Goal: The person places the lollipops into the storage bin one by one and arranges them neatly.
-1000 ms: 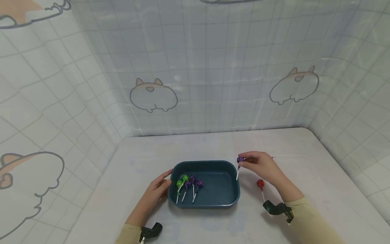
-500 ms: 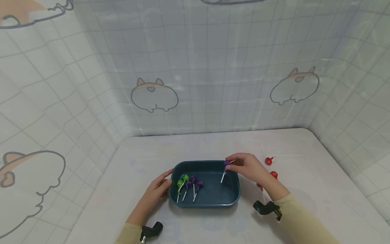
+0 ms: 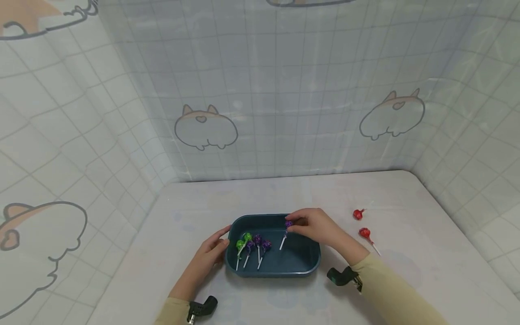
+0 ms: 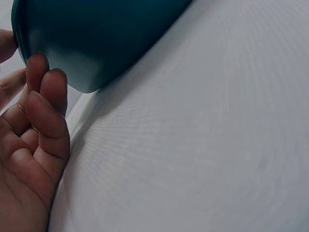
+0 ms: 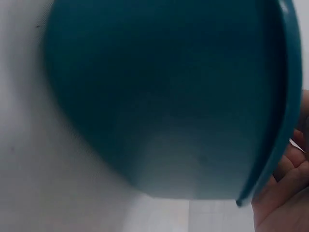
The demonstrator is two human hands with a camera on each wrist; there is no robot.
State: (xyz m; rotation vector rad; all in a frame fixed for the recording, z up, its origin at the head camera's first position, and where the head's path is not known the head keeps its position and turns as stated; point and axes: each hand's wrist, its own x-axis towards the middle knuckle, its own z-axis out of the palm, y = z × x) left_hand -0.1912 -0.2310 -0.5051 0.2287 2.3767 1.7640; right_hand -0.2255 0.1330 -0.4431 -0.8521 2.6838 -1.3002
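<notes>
A dark teal tray (image 3: 274, 273) holds green lollipops (image 3: 240, 244) and purple lollipops (image 3: 266, 244) grouped at its left end. Over the tray's right half, my right hand (image 3: 318, 228) pinches another purple lollipop (image 3: 288, 224) by its head, its white stick slanting down. My left hand (image 3: 209, 253) rests against the tray's left end, and its fingertips (image 4: 54, 84) meet the outer wall in the left wrist view. The tray's wall (image 5: 169, 96) fills most of the right wrist view, hiding the lollipop; part of my right hand (image 5: 285, 188) shows behind the rim.
Two red lollipops (image 3: 364, 233) lie on the white table (image 3: 195, 203) to the right of the tray, beyond my right forearm. Grid-patterned curtains (image 3: 276, 113) with cartoon animals enclose the table at the back and sides.
My right hand has carried the purple lollipop leftward, from beyond the tray's right rim to over its inside. The red lollipops have come fully into view. My left hand stays at the tray.
</notes>
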